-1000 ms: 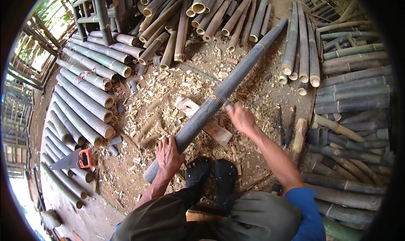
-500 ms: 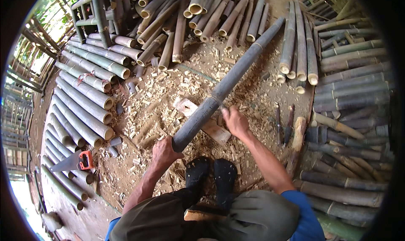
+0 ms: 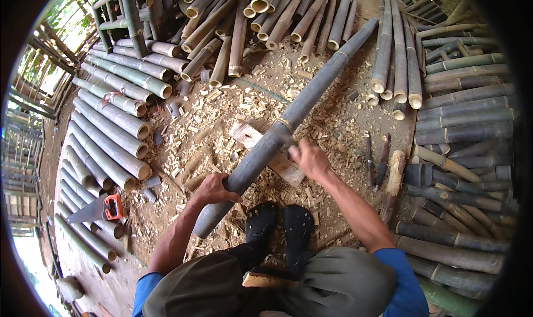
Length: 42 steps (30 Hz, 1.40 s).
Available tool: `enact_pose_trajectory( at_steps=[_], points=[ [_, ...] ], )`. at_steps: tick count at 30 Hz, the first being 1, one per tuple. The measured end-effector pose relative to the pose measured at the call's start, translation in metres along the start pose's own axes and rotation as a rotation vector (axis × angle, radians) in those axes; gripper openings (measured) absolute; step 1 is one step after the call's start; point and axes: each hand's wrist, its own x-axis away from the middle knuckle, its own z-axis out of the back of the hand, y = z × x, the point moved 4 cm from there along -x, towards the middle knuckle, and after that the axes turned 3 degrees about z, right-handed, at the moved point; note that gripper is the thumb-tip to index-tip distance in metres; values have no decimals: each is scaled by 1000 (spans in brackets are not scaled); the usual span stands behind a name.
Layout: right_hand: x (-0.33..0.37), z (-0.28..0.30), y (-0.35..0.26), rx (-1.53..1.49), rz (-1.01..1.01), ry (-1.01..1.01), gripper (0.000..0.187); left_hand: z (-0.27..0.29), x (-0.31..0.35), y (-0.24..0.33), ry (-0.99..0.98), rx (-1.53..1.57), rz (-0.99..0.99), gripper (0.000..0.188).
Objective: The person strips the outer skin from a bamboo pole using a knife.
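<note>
A long grey bamboo pole [image 3: 255, 157] slants from near my left knee up to the far right, with raised rings along it. My left hand [image 3: 214, 189] grips it a short way above its near end, thumb over the top. Close against the pole's right side is my right hand [image 3: 312, 160], fingers curled closed. Something small and blurred sticks out from it toward the pole; I cannot make out what it is. Beneath the pole lies a pale wooden block [image 3: 286, 171] with a hole near its far end.
Wood chips [image 3: 216, 117] cover the ground. Cut bamboo poles [image 3: 114, 142] lie at left, with an orange-handled saw [image 3: 114, 207] on them. More bamboo [image 3: 463, 134] is stacked at right, near two dark narrow tools [image 3: 382, 164] and a pale log [image 3: 395, 172]. My feet [image 3: 261, 228] are close by.
The pole's near end now reaches past my left hand toward me, where before that hand covered the end. My left hand sits slightly farther up, and my right hand a little lower.
</note>
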Motion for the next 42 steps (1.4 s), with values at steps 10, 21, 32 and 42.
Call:
enact_pose_trajectory(
  at_steps=[10,21,32,42],
  points=[
    [-12,1,38,-262,-440,175,50,1,-11,5,-124,107,-23,73],
    [-12,-17,5,-187,-169,-71,53,2,-8,-22,-226,294,-26,82],
    [-4,-24,8,-65,25,65,51,-10,-10,-28,-363,641,25,82],
    [-7,-20,31,-92,-97,224,50,-38,-26,-47,-542,912,130,100]
  ],
)
